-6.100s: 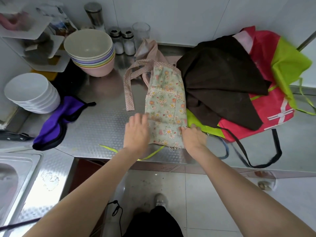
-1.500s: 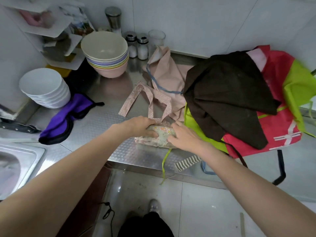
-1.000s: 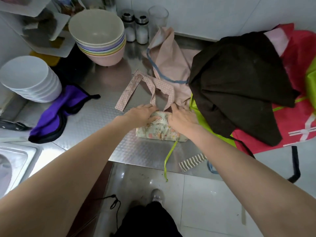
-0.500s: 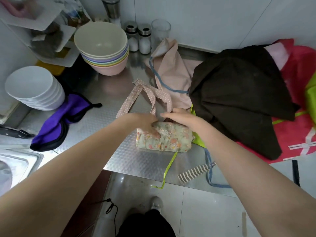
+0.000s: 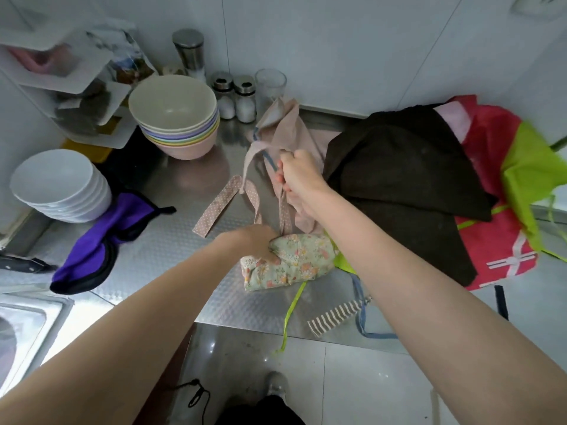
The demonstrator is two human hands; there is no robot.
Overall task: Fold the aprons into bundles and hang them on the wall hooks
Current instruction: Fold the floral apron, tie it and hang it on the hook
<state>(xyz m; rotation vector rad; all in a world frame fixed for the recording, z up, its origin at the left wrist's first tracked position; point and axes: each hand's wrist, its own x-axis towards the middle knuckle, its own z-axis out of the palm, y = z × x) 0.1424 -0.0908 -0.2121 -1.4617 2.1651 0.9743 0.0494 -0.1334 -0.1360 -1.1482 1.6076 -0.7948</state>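
Note:
A floral apron rolled into a bundle (image 5: 294,262) lies on the steel counter (image 5: 171,240) near its front edge. My left hand (image 5: 254,243) grips the bundle's left end, thumb curled over it. My right hand (image 5: 299,176) is raised behind the bundle and holds the apron's pink dotted strap (image 5: 248,167), pulled up taut. The strap's loose end (image 5: 214,210) lies on the counter. Behind lie a beige apron (image 5: 288,130), a dark brown apron (image 5: 408,179) and a red and lime green apron (image 5: 503,191). No wall hooks are in view.
Stacked pastel bowls (image 5: 175,115) and white bowls (image 5: 58,185) stand at the left, with a purple cloth (image 5: 104,237) in front. Shakers (image 5: 234,96) and a glass (image 5: 270,87) stand by the wall. A sink (image 5: 21,329) is at the lower left. A striped strap (image 5: 334,314) hangs over the edge.
The flat floral apron has been rolled into a bundle. In the last half second my right hand left the bundle, took the dotted strap and lifted it away from me. My left hand stayed on the bundle.

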